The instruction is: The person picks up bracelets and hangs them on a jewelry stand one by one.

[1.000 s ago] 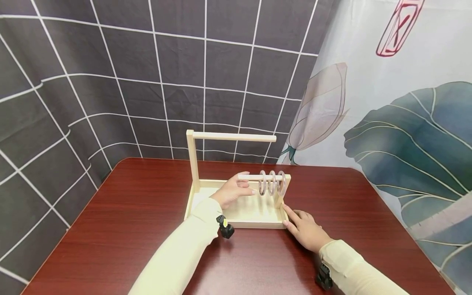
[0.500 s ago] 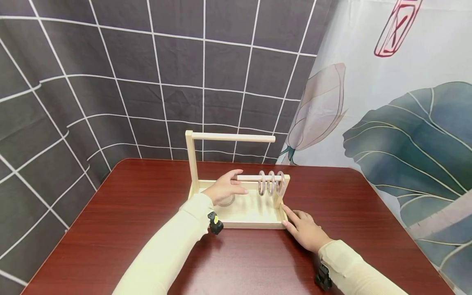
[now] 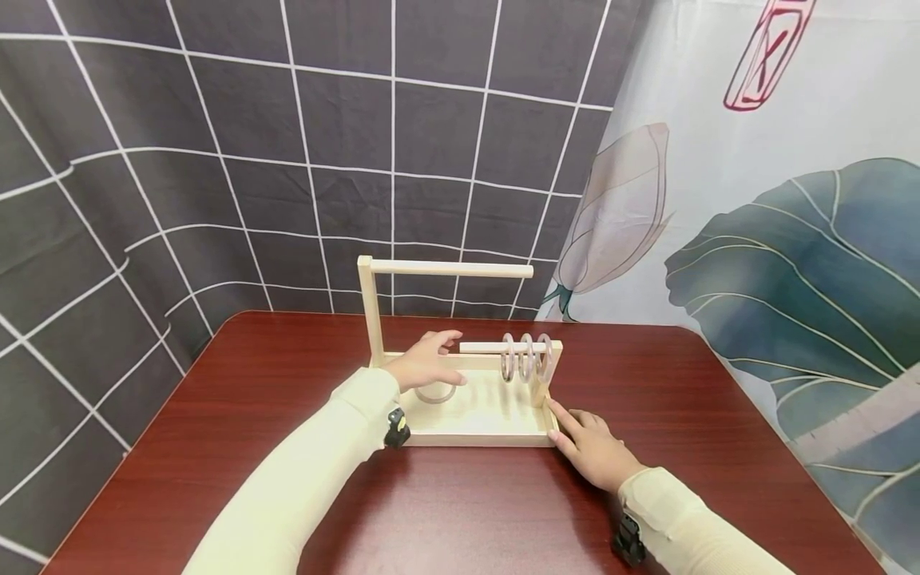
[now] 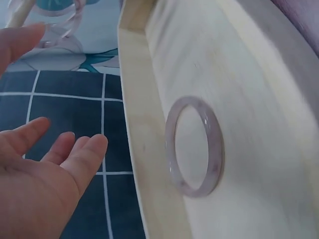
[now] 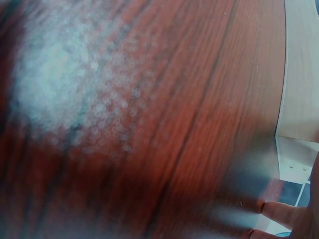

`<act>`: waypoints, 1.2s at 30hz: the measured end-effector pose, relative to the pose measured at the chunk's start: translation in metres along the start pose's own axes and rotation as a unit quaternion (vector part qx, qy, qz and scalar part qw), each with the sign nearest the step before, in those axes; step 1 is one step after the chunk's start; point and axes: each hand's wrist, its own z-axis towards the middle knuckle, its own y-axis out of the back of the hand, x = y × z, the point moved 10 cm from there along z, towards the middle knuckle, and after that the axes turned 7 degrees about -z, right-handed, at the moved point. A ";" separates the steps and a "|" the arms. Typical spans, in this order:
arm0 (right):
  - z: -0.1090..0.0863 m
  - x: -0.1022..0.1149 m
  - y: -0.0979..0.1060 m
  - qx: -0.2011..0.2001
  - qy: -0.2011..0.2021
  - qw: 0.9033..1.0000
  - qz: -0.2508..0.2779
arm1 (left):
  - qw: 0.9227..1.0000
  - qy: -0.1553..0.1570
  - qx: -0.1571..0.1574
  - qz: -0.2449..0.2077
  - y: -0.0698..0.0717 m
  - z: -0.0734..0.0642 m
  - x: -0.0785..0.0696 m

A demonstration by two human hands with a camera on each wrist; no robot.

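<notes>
A pale wooden bangle stand has a shallow tray (image 3: 474,440), a tall upper bar (image 3: 453,269) and a shorter lower bar (image 3: 481,347). Three pinkish-lilac bangles (image 3: 509,378) hang on the lower bar, close to its right post. Another bangle (image 4: 215,149) lies flat on the tray floor, partly covered by my left hand (image 3: 424,363) in the head view. That hand hovers over the tray's left part, fingers spread, holding nothing. At the tray's right end, my right hand (image 3: 592,453) rests its fingers against the outer side; the right wrist view catches only some fingers (image 5: 284,214).
The stand sits on a dark red wooden table (image 3: 474,511). Behind it hangs a grey cloth with white grid lines (image 3: 323,120), and to the right a pale curtain with a lotus print (image 3: 618,216). A black wrist camera (image 3: 397,428) sits on the left sleeve.
My left hand has moved left, away from the lower bar's free end, its fingers spreading. The bangle lying in the tray has come into view beneath it. My right hand stays put.
</notes>
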 end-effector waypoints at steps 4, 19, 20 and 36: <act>-0.001 0.001 0.000 0.003 -0.001 1.000 0.002 | 0.998 -0.020 0.018 0.061 0.000 0.000 -0.004; -0.001 0.000 0.000 -0.002 -0.004 1.000 0.006 | 0.975 -0.075 0.051 0.202 0.000 0.000 -0.005; -0.001 0.000 0.000 -0.002 -0.005 1.000 0.007 | 0.973 -0.079 0.052 0.209 0.000 0.000 -0.005; -0.002 0.000 0.002 -0.001 -0.007 1.000 0.003 | 0.957 -0.089 0.087 0.262 -0.007 0.002 0.002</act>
